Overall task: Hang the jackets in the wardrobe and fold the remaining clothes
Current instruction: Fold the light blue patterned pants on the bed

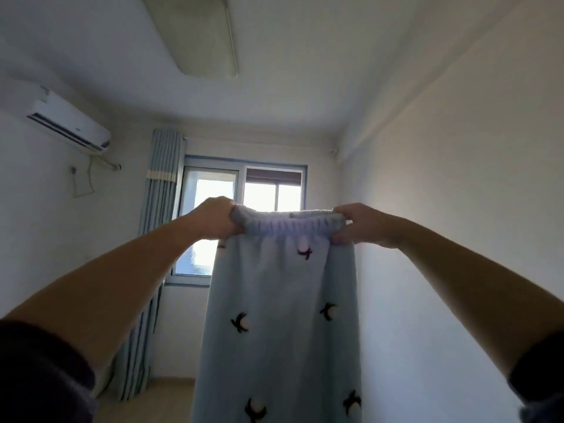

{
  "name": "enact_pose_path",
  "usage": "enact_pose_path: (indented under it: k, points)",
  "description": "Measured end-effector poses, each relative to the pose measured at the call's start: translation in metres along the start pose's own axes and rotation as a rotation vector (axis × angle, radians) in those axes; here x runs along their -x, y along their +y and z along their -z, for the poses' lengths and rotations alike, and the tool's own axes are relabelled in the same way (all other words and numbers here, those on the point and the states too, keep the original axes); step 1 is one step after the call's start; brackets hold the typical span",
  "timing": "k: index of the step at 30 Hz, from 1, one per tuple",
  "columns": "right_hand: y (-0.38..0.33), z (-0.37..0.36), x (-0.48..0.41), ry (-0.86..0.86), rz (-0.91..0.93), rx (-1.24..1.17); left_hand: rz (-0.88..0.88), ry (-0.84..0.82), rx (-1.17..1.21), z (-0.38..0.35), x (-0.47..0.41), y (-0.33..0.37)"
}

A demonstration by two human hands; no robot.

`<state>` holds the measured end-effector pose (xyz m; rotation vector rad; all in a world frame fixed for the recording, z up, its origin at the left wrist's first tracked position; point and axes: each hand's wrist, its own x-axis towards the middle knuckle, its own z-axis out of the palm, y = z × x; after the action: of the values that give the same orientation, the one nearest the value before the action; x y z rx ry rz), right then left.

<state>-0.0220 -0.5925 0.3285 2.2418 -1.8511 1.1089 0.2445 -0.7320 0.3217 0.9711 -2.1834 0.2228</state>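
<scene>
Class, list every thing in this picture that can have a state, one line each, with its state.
Fleece trousers: held up by the waistband, hanging unfolded.
Left hand: grips the waistband's left end.
Right hand: grips the waistband's right end.
Window: uncovered, bright with daylight.
Curtain: drawn aside, left of the window.
Ceiling light: appears unlit.
Air conditioner: on or off, cannot tell.

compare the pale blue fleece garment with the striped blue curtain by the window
The pale blue fleece garment carries scattered dark-and-white motifs; the striped blue curtain has vertical stripes and one cream band. The garment hangs from the left hand and right hand; the curtain hangs left of the window. Both are blue fabric.
</scene>
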Motion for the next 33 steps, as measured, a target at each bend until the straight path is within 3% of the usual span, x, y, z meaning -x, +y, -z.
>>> enact_pose_path:
  k: [3, 6, 8, 11, 15, 20, 27, 33]
  points:
    - [0.03, -0.006, -0.043, 0.058, -0.05, 0.366, 0.214, 0.074, -0.068, -0.041, -0.038, 0.019]
    - [0.061, -0.003, -0.089, 0.397, 0.045, 0.509, 0.342, 0.386, 0.215, -0.07, -0.075, 0.035]
    - [0.07, 0.008, -0.116, 0.659, 0.147, 0.409, 0.272, 0.629, 0.396, -0.071, -0.097, 0.046]
    - [0.066, 0.033, -0.139, 0.842, 0.3, 0.247, 0.147, 0.75, 0.439, -0.046, -0.121, 0.059]
    - [0.07, 0.044, -0.121, 0.882, 0.425, 0.211, 0.05, 0.688, 0.436, -0.039, -0.119, 0.062]
    - [0.092, -0.009, -0.049, 0.677, 0.343, 0.276, 0.057, 0.477, 0.459, -0.088, -0.054, 0.049]
    - [0.087, -0.13, 0.121, 0.47, 0.105, 0.218, 0.197, 0.15, 0.63, -0.163, 0.123, 0.041]
    - [0.062, -0.218, 0.268, 0.294, -0.047, 0.155, 0.384, -0.128, 0.584, -0.19, 0.293, 0.046]
